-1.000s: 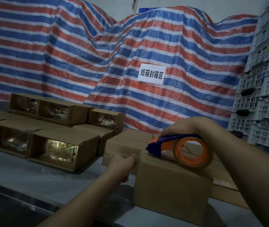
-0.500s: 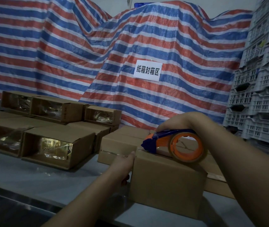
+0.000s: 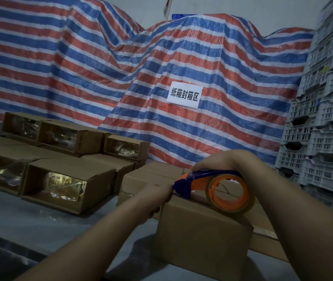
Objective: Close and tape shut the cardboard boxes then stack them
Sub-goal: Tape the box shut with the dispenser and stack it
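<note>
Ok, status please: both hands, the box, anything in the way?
Right hand grips dispenser on box. Left hand holds box's left top edge. Flaps closed. Nothing blocking the dispenser.

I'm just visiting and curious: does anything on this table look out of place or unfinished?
Mostly tidy. The boxes at left lie on their sides with ends open, shiny packets showing, not yet sealed. The tape dispenser sits on the closed box.

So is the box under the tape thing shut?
Shut. The box top lies flat, with the tape dispenser resting on it.
</note>
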